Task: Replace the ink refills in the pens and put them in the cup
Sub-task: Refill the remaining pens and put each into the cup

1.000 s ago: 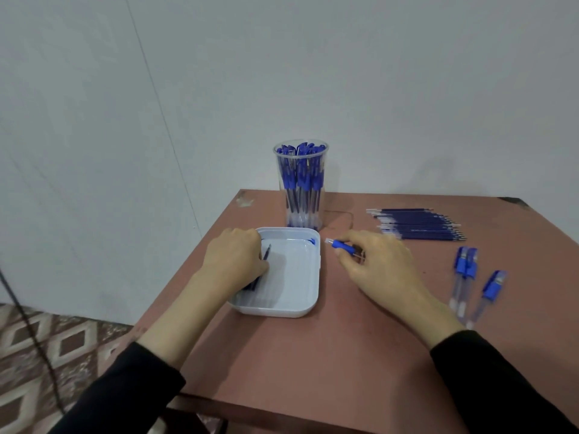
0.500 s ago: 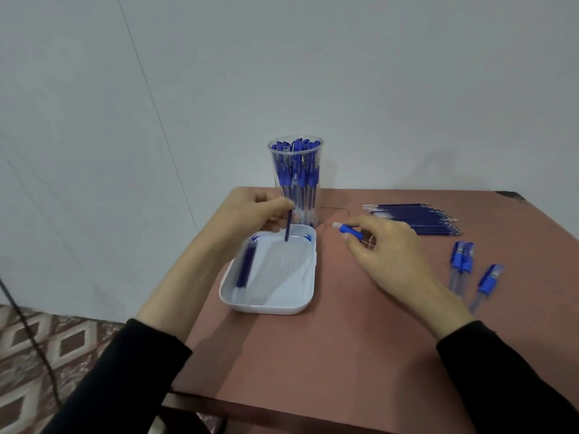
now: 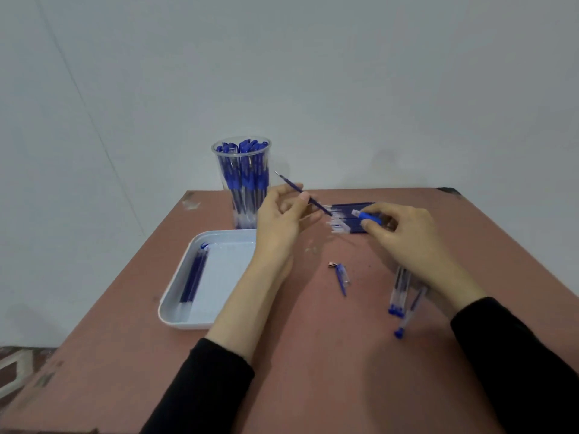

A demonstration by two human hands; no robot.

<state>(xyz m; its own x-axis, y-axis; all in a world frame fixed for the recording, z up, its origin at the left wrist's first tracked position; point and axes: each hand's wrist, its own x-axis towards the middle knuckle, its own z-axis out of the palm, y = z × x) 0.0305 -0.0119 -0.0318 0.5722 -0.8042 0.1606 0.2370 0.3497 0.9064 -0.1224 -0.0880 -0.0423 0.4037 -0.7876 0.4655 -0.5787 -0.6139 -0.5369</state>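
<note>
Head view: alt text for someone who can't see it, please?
A person's left hand pinches a thin blue refill that meets the pen gripped by the right hand, above a reddish table. A cup of blue pens and a white tray stand at left.

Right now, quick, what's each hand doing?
Left hand: pinching an ink refill.
Right hand: gripping a pen at its blue end.

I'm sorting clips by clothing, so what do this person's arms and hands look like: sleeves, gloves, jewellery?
Both arms wear long, plain black sleeves. The left sleeve ends partway up the forearm, and the right sleeve ends nearer the wrist. The left hand and right hand are bare: no gloves, and no ring, watch or bracelet shows. The fabric carries no visible logo or marking.
</note>
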